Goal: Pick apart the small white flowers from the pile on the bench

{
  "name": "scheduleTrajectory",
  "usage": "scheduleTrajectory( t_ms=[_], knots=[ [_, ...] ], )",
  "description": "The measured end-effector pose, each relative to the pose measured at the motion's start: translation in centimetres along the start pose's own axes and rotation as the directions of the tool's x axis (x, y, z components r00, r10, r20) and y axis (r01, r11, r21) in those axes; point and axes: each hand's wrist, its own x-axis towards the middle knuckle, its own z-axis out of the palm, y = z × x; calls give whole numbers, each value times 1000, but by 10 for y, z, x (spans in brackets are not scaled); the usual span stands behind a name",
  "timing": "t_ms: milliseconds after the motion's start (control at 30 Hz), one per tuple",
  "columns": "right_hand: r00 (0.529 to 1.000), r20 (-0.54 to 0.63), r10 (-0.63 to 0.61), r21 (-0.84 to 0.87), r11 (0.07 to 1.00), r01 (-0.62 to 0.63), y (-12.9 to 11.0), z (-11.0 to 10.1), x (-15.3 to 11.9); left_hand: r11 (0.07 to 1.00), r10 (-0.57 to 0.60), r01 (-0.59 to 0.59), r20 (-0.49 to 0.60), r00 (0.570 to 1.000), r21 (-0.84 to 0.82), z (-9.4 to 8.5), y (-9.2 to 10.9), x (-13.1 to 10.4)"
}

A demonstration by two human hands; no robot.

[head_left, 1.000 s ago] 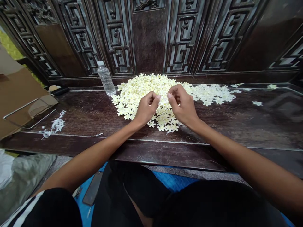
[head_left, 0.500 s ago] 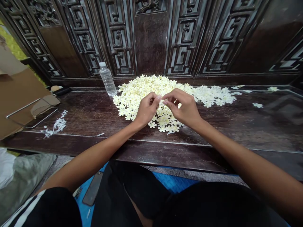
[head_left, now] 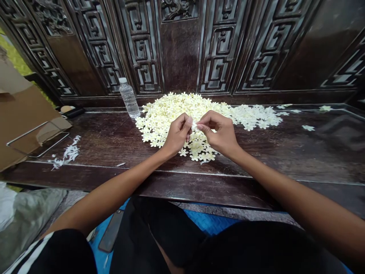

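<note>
Between my two hands is a small white flower (head_left: 194,126), partly hidden by the fingertips. My left hand (head_left: 177,134) pinches one side of it with thumb and forefinger. From the other side, my right hand (head_left: 221,131) grips it between thumb and forefinger as well. Both hands are raised in front of a heap of pale yellow-white flowers (head_left: 162,114) on the dark wooden bench (head_left: 105,140). Lower in the heap, several loose blossoms (head_left: 201,156) lie just below my hands.
A clear plastic bottle (head_left: 129,99) stands left of the heap. Whiter flowers (head_left: 256,116) spread to the right. Thin white scraps (head_left: 68,152) lie near a wire frame (head_left: 37,154) and a cardboard box (head_left: 28,114). Behind rises a carved wooden panel (head_left: 182,57). A phone (head_left: 111,230) lies below on a blue mat.
The fingers have shifted slightly around the flower, and more of its white petals now shows between them. My right hand has turned a little. The rest stays in place.
</note>
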Motion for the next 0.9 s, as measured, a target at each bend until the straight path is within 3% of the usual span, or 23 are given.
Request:
scheduleTrajectory(
  t_ms=[433, 900],
  knots=[
    [976, -44, 212, 272, 943, -193, -3, 8, -2, 999, 32, -32, 11, 999, 18, 0, 1, 0],
    [976, -69, 206, 324, 930, -174, -5, 9, -3, 995, 72, -72, 0, 997, 69, 2, 7, -2]
  ],
)
